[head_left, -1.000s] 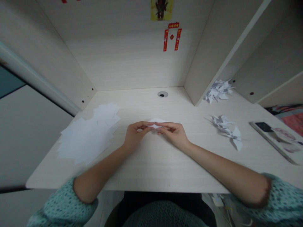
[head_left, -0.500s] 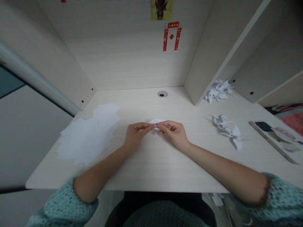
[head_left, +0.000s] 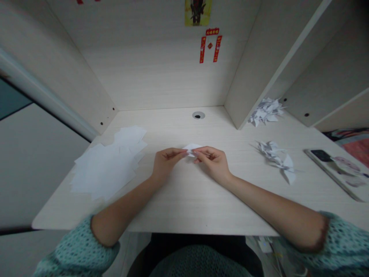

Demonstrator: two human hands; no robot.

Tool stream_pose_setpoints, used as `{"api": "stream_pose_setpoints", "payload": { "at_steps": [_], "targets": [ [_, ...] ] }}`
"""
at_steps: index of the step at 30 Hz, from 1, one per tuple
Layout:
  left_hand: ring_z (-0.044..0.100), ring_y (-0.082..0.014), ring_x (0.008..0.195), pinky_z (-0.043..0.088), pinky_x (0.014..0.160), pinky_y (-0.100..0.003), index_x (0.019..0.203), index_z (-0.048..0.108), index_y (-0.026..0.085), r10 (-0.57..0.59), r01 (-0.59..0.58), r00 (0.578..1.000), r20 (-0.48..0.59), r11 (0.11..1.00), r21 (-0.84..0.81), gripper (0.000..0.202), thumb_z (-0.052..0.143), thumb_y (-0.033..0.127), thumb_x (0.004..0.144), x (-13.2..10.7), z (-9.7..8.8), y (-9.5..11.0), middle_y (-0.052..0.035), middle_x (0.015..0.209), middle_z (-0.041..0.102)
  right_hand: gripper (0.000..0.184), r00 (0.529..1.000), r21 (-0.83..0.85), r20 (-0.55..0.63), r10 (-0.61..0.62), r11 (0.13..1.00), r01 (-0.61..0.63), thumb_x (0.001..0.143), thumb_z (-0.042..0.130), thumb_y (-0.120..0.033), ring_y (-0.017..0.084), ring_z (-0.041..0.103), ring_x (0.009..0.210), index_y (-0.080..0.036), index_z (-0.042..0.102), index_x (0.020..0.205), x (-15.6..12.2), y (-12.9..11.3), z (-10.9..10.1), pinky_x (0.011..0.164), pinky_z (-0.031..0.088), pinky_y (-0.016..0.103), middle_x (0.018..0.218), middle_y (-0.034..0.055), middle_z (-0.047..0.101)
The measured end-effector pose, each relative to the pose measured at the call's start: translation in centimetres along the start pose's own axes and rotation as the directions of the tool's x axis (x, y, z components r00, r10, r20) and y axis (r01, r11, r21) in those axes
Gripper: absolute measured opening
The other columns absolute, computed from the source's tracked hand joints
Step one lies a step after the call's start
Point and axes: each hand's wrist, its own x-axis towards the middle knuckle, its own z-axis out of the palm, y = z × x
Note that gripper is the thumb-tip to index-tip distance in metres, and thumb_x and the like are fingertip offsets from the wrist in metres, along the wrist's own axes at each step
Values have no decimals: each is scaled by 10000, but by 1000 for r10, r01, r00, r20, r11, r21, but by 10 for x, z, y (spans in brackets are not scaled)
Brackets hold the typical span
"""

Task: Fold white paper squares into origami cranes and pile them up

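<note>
Nearside of cable hole (head_left: 198, 115), my left hand (head_left: 165, 163) and right hand (head_left: 215, 161) pinch seemingly part-folded paper (head_left: 190, 147); right of hole, folded pieces (head_left: 273, 154) done; left, flat sheets (head_left: 106, 165) remain.

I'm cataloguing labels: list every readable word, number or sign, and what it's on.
No text is readable for certain.
Red strips on the wall: characters, too small and blurred.
Red diamond: a mark, too small.
Phone, yellow picture, sheets: no legible text.

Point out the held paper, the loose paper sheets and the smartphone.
Held paper (head_left: 191, 147), head view: uncovered far part.
Loose paper sheets (head_left: 108, 165), head view: middle of the spread.
Smartphone (head_left: 339, 171), head view: middle of its back.
</note>
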Motion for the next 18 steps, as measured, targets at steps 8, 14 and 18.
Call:
{"api": "stream_pose_setpoints", "payload": {
  "at_steps": [8,14,18],
  "targets": [
    [688,-189,784,523,793,-313,777,751,184,-38,37,998,-40,998,-43,197,760,336,653,0,1,2,-52,830,751,194,1000,58,-23,3,998,-2,723,714,-360,129,647,550,-186,729,807,0,-1,0,560,534,256,713,31,728],
    [683,-167,771,520,785,-292,795,749,195,2,-4,1000,-20,997,-76,179,757,319,666,0,1,0,-40,837,750,196,999,83,-28,18,996,-16,710,725,-359,132,650,559,-189,733,806,0,-1,1,568,537,262,743,38,733],
    [683,-169,771,517,789,-294,797,751,197,-11,10,1000,-18,996,-85,194,771,317,646,2,-1,-5,-43,835,750,184,999,64,-49,5,998,-2,713,723,-354,128,648,549,-192,735,801,0,-1,0,563,528,255,721,34,730]
  ]
}}
